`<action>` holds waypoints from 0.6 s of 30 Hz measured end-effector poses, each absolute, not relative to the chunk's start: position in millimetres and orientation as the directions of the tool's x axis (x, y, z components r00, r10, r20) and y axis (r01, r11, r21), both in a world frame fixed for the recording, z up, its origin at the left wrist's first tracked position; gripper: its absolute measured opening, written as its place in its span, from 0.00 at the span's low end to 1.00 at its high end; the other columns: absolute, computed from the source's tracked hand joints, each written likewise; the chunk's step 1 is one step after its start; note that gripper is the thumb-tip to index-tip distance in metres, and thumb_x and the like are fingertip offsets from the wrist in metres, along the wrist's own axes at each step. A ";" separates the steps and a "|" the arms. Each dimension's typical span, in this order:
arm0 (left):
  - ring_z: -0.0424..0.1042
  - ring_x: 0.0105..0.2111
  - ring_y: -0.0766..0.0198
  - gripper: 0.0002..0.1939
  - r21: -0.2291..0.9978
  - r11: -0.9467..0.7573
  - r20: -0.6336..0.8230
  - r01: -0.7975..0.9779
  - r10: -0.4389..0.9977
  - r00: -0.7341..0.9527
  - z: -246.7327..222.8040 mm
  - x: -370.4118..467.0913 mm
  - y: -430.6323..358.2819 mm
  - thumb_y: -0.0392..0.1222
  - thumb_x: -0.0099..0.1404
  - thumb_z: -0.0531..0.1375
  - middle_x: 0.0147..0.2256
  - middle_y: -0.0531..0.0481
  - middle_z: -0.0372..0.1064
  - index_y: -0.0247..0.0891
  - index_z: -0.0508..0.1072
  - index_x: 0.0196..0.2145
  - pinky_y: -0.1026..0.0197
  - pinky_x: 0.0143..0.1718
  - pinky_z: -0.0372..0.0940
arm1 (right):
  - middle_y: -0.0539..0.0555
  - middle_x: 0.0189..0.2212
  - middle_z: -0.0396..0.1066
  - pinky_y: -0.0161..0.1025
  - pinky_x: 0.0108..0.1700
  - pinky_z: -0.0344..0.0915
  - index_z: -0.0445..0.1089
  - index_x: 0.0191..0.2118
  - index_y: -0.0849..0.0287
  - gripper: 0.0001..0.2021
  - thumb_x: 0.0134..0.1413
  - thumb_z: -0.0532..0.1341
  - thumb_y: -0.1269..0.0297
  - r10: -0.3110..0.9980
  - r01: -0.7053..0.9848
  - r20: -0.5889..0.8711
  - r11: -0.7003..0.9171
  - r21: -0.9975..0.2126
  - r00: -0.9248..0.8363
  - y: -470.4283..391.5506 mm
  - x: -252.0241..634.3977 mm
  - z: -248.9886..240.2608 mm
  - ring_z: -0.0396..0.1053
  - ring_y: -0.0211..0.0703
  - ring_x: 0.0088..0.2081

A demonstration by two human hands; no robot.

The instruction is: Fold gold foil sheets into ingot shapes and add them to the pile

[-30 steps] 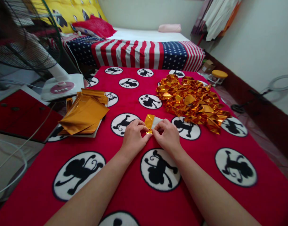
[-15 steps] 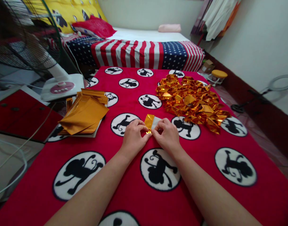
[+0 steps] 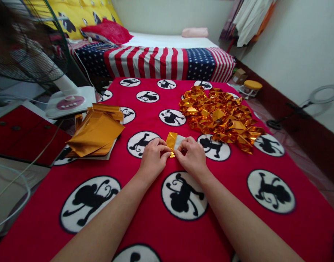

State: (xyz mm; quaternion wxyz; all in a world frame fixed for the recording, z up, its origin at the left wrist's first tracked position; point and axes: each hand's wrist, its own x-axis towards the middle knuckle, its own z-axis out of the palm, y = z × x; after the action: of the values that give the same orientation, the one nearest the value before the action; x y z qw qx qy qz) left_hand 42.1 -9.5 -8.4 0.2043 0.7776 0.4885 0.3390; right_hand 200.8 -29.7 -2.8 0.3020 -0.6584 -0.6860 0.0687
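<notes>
A sheet of gold foil paper [image 3: 171,139], partly folded so that its pale grey back shows on the right, lies between my hands on the red cloth. My left hand [image 3: 155,155] pinches its near left edge between thumb and fingers. At the near right side, my right hand [image 3: 192,154] grips the same sheet, with thumb and forefinger closed on it. A small shiny fold sticks out between the two thumbs. My fingers cover much of the paper's lower part.
A stack of flat gold foil sheets [image 3: 97,133] lies left. Folded gold foil pieces [image 3: 217,114] are heaped at the back right. The red cloth [image 3: 145,229] has monkey prints. An electric fan [image 3: 71,102] stands left; a bed [image 3: 161,60] is behind, a yellow stool [image 3: 252,84] beyond right.
My left thumb has drawn slightly away from the right one, showing more of the small fold between them. The whole view has shifted a little; both hands keep their grip on the sheet.
</notes>
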 end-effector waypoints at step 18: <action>0.69 0.41 0.59 0.05 0.674 -0.434 0.299 0.597 0.900 0.317 -7.8 39.3 -9.1 0.32 0.56 0.65 0.37 0.48 0.70 0.40 0.79 0.29 0.54 0.47 0.66 | 0.50 0.30 0.67 0.38 0.35 0.57 0.67 0.21 0.57 0.09 0.49 0.64 0.64 0.944 0.864 0.326 0.122 -0.489 0.051 -29.1 201.1 -4.3 0.65 0.40 0.31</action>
State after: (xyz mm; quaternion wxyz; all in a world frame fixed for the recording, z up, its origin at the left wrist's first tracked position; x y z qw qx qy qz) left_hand 39.3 -9.1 -7.8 0.2277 0.7788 0.4806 0.3327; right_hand 201.1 -29.1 -4.3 0.3014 -0.6594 -0.6855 0.0665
